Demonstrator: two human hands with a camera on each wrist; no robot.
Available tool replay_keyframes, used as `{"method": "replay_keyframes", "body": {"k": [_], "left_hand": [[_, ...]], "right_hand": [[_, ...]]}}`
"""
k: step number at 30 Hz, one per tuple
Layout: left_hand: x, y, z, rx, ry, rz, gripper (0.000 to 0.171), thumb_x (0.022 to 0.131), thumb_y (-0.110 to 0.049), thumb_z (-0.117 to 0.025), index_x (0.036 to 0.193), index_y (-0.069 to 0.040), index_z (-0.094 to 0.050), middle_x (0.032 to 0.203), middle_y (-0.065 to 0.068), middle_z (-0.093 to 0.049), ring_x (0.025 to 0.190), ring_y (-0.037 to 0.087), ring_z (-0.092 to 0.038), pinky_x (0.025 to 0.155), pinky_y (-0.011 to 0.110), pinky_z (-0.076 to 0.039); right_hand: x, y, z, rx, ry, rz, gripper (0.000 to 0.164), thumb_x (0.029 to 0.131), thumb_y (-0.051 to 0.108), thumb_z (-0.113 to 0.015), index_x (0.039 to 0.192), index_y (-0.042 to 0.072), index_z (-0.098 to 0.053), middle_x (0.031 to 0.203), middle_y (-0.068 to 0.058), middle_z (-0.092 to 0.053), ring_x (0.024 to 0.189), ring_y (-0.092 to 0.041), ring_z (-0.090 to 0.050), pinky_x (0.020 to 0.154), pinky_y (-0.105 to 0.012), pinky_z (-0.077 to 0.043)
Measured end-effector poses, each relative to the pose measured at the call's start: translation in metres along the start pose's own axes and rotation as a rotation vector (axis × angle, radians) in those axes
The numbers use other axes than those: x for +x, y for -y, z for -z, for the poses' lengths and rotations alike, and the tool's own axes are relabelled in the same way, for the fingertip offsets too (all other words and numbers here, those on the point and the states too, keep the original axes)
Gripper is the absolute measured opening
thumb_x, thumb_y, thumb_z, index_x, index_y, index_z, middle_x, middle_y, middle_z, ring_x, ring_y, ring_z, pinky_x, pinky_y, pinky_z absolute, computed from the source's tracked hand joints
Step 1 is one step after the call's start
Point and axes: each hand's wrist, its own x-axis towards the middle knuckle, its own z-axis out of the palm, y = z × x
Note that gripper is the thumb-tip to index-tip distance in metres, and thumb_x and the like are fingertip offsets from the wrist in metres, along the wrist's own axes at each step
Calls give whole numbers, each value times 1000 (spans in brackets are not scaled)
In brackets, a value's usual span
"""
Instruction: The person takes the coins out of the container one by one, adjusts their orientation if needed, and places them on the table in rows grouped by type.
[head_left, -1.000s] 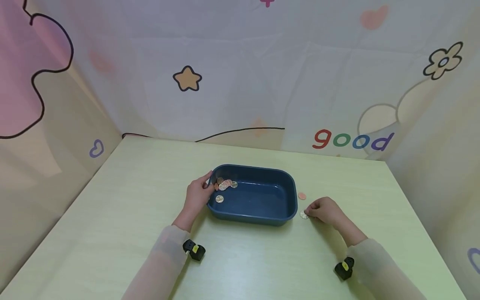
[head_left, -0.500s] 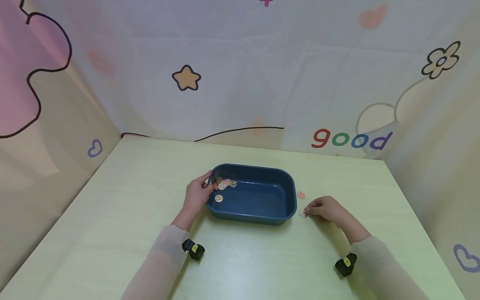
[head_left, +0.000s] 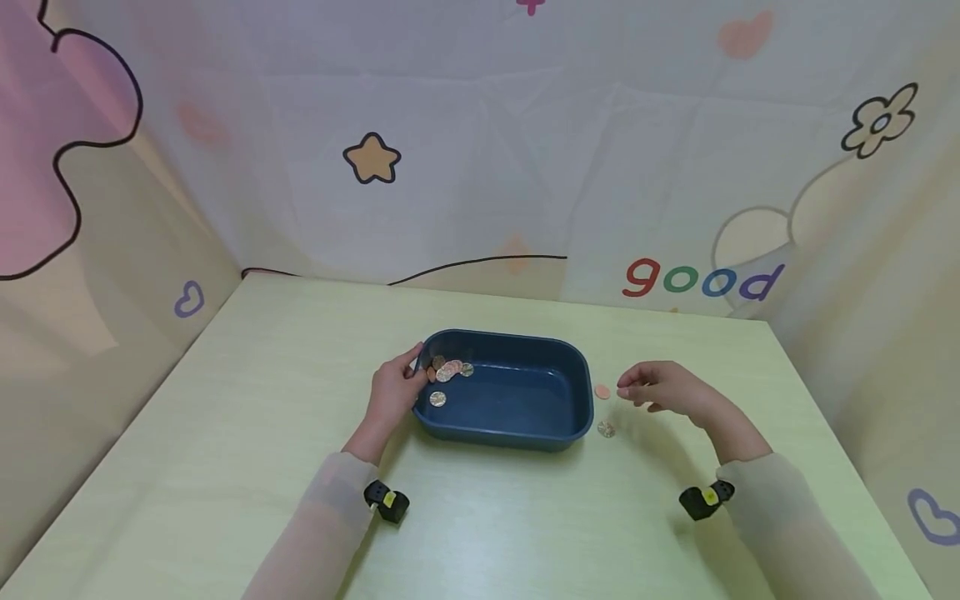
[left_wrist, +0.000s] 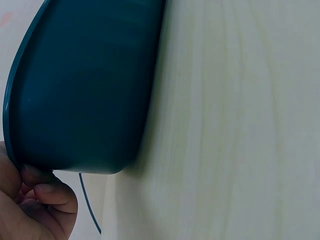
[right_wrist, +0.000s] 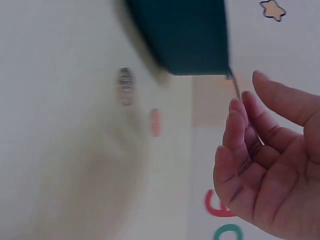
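A dark blue rectangular plastic basin (head_left: pixel 517 437) sits mid-table. My left hand (head_left: pixel 395 390) grips its left rim, thumb over the edge; the left wrist view shows the curled fingers (left_wrist: pixel 55 197) under the rim. Inside the basin, several silver and copper coins (head_left: pixel 447 371) cluster at the left end, with a single silver coin (head_left: pixel 438 399) nearer the front. Right of the basin lie a copper coin (head_left: pixel 603 392) and a silver coin (head_left: pixel 607 429) on the table. My right hand (head_left: pixel 667 388) hovers just right of the copper coin, fingers loosely bent and holding nothing (right_wrist: pixel 270 155).
The pale green wood-grain table (head_left: pixel 487 517) carries the basin and the loose coins. A printed cloth (head_left: pixel 480 183) with a star and the word "good" hangs behind it and along both sides. A small black camera (head_left: pixel 707 500) is strapped at each wrist.
My right hand has let go of the silver coin beside the basin, lifted, and shifted toward the back, next to the copper coin. My left hand and the basin have stayed put.
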Motion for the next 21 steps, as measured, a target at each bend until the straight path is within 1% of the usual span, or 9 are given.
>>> {"method": "replay_keyframes", "body": {"k": [4,11,15,19,21], "left_hand": [[-1,0,0,3,9,7,53,95,-6,-60,148,-5,-53,66,-3,-39,56,11,-35,52,22,-30],[-2,-1,0,7,5,6,53,95,-6,-60,147,-4,-53,67,-2,-38,56,11,-35,52,22,-30],[-2,-1,0,9,5,0,53,95,-6,-61,147,-4,-54,67,-3,-38,57,11,-35,52,22,-29],[-2,-1,1,11,2,-12,53,94,-6,-60,147,-3,-54,66,-3,-37,56,11,-34,52,22,-29],[-2,-1,1,15,-2,-24,54,93,-6,-59,146,-3,-54,64,-4,-36,55,11,-33,52,22,-28]], "right_hand": [[0,17,14,-30,-18,63,39,101,25,-62,124,-5,-61,113,-16,-67,101,-24,-62,87,-34,-55],[3,51,32,-90,-31,154,36,101,24,-62,124,-4,-62,115,-16,-67,101,-21,-63,88,-35,-55],[9,69,35,-117,-23,188,33,100,22,-63,122,-3,-63,112,-13,-68,99,-20,-63,90,-38,-56],[18,84,30,-124,-8,188,34,99,24,-65,123,-1,-63,113,-13,-67,100,-21,-63,94,-43,-56],[24,91,27,-126,8,180,35,99,25,-65,124,0,-63,115,-13,-66,103,-23,-63,96,-44,-56]]}}
